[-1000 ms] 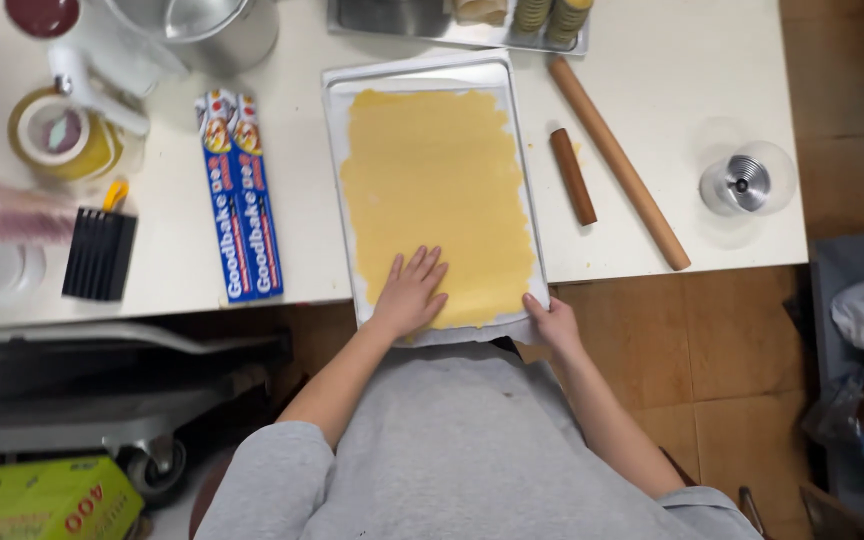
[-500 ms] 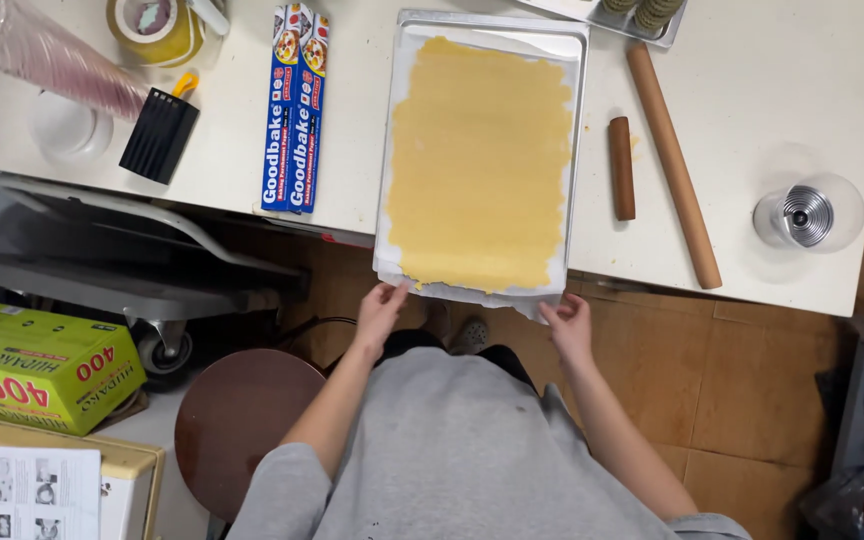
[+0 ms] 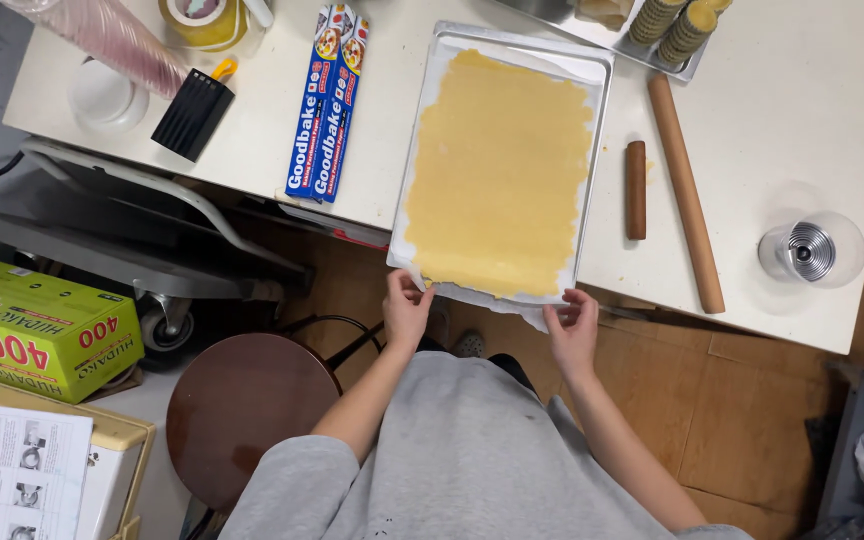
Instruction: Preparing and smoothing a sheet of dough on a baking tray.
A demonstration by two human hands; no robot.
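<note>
Yellow dough (image 3: 500,170), rolled flat, covers nearly all of a sheet of baking paper (image 3: 512,298) lying in a metal tray (image 3: 604,120) in the upper middle of the frame. The tray's near end juts past the edge of the white table (image 3: 802,120), so the paper's lower edge hangs free where fingers can reach it. The left hand (image 3: 407,310) pinches that paper edge at the tray's lower left corner; the right hand (image 3: 574,325) pinches it at the lower right, both just below the tray. A long rolling pin (image 3: 685,190) and a short wooden roller (image 3: 635,190) lie right of the tray, apart from it. Two blue boxes of baking paper (image 3: 330,100) lie to its left. At the top edge, another tray (image 3: 687,68) holds stacked round tart cases (image 3: 677,22).
</note>
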